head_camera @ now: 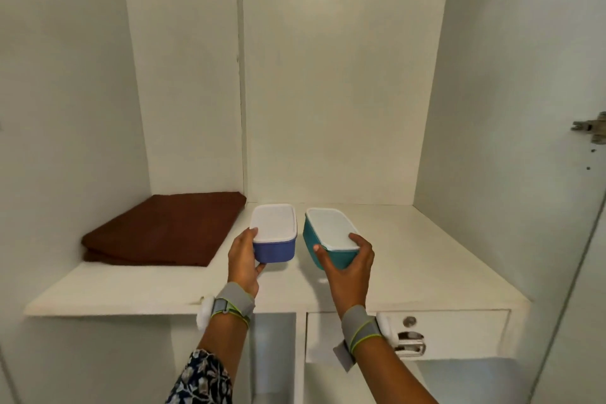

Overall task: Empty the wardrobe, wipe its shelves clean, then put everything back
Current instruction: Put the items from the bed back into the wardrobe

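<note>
A blue box with a white lid is at the middle of the white wardrobe shelf. My left hand grips its near left corner, thumb on the lid. Beside it on the right, a teal box with a white lid is tilted, its left side lower. My right hand holds its near end, fingers over the lid edge. A folded brown cloth lies flat on the shelf's left part, apart from both boxes.
White wardrobe walls close in on the left, back and right. Below the shelf on the right is a drawer with a keyhole and a metal handle. A door hinge sticks out at the right edge.
</note>
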Demonstrator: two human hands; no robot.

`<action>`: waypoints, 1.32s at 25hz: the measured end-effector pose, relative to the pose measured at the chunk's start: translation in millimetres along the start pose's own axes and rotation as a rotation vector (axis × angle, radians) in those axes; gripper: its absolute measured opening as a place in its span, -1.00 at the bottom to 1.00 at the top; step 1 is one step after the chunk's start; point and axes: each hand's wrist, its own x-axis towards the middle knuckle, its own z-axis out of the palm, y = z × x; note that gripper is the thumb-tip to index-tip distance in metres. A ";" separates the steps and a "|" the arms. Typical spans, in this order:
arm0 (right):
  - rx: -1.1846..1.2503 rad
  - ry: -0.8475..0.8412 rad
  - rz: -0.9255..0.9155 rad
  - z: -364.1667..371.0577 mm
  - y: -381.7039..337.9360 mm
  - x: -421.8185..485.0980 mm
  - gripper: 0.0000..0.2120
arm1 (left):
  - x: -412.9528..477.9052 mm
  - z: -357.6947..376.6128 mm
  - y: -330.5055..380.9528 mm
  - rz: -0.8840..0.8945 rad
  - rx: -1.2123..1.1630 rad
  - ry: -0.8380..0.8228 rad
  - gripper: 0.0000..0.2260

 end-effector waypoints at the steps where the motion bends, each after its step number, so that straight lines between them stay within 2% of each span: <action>1: -0.013 -0.006 0.015 10.7 6.6 6.7 -0.33 | 14.4 -2.0 -0.6 -0.013 0.007 0.003 -0.86; 8: -0.096 -0.051 0.131 83.5 51.3 60.3 -0.34 | 106.9 -11.8 -16.4 -0.079 0.014 0.055 -0.75; 12: -0.117 -0.074 0.146 121.2 81.3 96.9 -0.33 | 157.6 -6.6 -27.1 -0.020 0.067 0.101 -0.81; 16: -0.138 -0.076 0.176 151.0 118.2 133.0 -0.30 | 214.4 -4.2 -45.0 0.083 0.247 0.120 -0.68; 21: -0.211 -0.105 0.141 186.1 147.8 172.6 -0.24 | 258.7 4.1 -50.5 0.191 0.491 0.282 -0.62; 25: -0.197 -0.114 0.142 205.6 163.0 190.1 -0.17 | 283.4 10.8 -54.0 0.241 0.592 0.155 -0.52; 28: -0.210 -0.121 0.131 207.1 176.2 197.0 -0.25 | 298.9 7.1 -62.9 0.285 0.595 0.007 -0.30; 30: -0.227 -0.117 0.167 207.6 182.1 202.9 -0.33 | 310.1 4.6 -67.0 0.302 0.679 0.023 -0.35; 33: -0.201 -0.104 0.211 208.7 185.5 211.1 -0.30 | 317.9 5.2 -70.8 0.324 0.804 0.171 -0.52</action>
